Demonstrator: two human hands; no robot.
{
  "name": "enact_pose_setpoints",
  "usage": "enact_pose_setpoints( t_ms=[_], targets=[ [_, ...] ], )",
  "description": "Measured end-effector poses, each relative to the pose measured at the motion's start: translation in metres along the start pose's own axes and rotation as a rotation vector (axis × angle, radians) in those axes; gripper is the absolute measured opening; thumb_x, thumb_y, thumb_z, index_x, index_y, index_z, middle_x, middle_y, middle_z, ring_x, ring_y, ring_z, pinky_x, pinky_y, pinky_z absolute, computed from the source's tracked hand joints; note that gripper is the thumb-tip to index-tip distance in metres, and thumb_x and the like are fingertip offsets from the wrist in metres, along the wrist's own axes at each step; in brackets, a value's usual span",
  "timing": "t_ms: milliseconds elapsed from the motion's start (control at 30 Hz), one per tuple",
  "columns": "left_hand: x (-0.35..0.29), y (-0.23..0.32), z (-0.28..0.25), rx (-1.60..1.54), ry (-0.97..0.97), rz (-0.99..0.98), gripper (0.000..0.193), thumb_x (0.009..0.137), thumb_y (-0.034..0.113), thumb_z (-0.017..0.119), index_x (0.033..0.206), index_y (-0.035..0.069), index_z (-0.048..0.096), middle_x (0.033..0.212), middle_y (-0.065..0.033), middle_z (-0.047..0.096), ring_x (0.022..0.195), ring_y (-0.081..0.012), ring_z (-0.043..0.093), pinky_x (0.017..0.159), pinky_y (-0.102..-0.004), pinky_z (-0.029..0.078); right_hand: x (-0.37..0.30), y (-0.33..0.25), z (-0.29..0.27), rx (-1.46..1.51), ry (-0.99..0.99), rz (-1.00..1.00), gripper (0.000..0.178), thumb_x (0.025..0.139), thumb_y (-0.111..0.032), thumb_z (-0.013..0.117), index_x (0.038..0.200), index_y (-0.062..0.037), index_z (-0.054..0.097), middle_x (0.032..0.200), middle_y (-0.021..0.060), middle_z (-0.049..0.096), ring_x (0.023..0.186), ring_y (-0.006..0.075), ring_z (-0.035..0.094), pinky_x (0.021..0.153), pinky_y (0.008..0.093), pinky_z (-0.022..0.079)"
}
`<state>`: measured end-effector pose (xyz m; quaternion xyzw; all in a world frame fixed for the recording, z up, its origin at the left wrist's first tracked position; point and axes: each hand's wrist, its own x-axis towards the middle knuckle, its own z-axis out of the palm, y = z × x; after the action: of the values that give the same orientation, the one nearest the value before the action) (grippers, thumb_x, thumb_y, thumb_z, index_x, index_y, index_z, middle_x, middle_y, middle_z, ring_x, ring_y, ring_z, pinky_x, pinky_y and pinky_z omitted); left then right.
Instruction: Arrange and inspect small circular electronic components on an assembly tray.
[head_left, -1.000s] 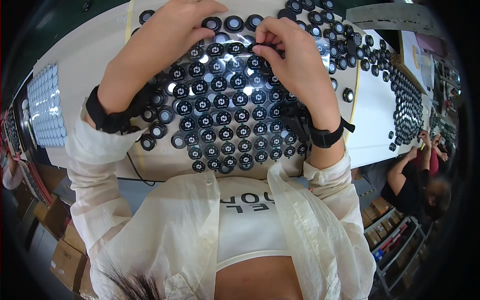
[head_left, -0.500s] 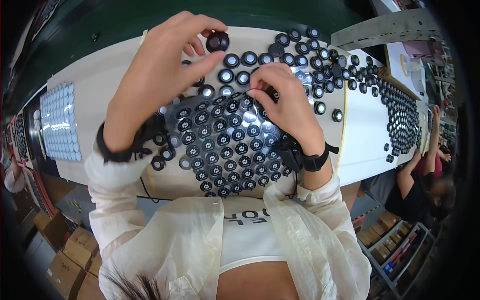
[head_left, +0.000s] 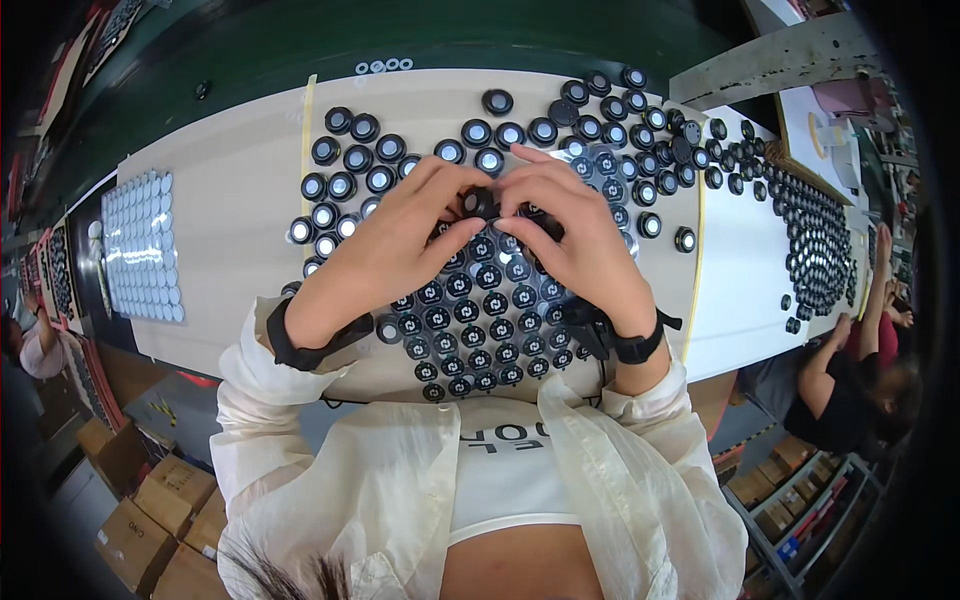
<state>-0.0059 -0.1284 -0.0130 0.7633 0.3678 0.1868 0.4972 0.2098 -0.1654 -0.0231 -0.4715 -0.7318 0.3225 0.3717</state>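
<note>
My left hand pinches a round black part with its fingertips, above the table. Opposite it, my right hand has thumb and forefinger closed at the part's right edge, on what looks like a thin black sticker. The fingers mostly hide that sticker. Below both hands lies a clear sheet bearing rows of round black stickers with pale marks. Similar black parts with pale grey centres stand loosely on the table beyond and left of my left hand.
More black parts crowd the far right, running to a dense group. A sheet of pale blue discs lies at the left. Yellow tape crosses the table. A metal beam stands far right; a co-worker is at right.
My left hand has come down and right with the black part, to meet my right hand. The right fingers now touch its edge. The view has shifted slightly.
</note>
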Motion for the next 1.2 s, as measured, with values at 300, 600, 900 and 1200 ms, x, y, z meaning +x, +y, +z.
enact_pose_setpoints(
  t_ms=[300,600,900,1200],
  targets=[
    [-0.006,0.002,0.003,-0.84,0.005,-0.022,0.038,0.102,0.007,0.051,0.139,-0.003,0.048,0.134,-0.0159,0.056,0.107,-0.0196,0.065,0.096,-0.0321,0.052,-0.015,-0.037,-0.018,0.674,0.17,0.404,0.011,0.088,-0.003,0.072,0.095,0.0014,0.064,0.093,0.0027,0.066,0.089,0.0085,0.061,0.078,0.0236,0.05],
    [0.0,0.004,0.015,-0.761,0.059,0.004,0.047,0.095,-0.001,0.06,0.14,-0.003,0.045,0.128,-0.015,0.061,0.114,-0.0181,0.061,0.098,-0.031,0.049,-0.018,-0.031,-0.008,0.792,0.273,0.45,0.022,0.09,0.002,0.069,0.109,0.0017,0.06,0.092,0.0056,0.069,0.084,0.0085,0.062,0.075,0.0205,0.049],
    [0.002,0.001,0.023,-0.562,0.104,0.016,0.051,0.091,-0.008,0.063,0.14,-0.004,0.049,0.136,-0.0135,0.057,0.114,-0.0167,0.06,0.099,-0.031,0.048,-0.018,-0.019,0.0,0.524,0.312,0.316,0.017,0.088,-0.005,0.073,0.104,-0.001,0.07,0.091,0.0005,0.069,0.078,0.0052,0.057,0.069,0.0205,0.042],
    [0.003,-0.001,0.026,-0.451,0.122,0.071,0.045,0.092,-0.007,0.062,0.136,-0.005,0.051,0.124,-0.0116,0.062,0.111,-0.0177,0.062,0.098,-0.0306,0.05,-0.017,-0.017,0.005,0.519,0.312,0.354,0.014,0.088,-0.005,0.074,0.101,-0.0022,0.072,0.078,-0.0062,0.058,0.068,0.0019,0.042,0.062,0.018,0.033]
  ],
)
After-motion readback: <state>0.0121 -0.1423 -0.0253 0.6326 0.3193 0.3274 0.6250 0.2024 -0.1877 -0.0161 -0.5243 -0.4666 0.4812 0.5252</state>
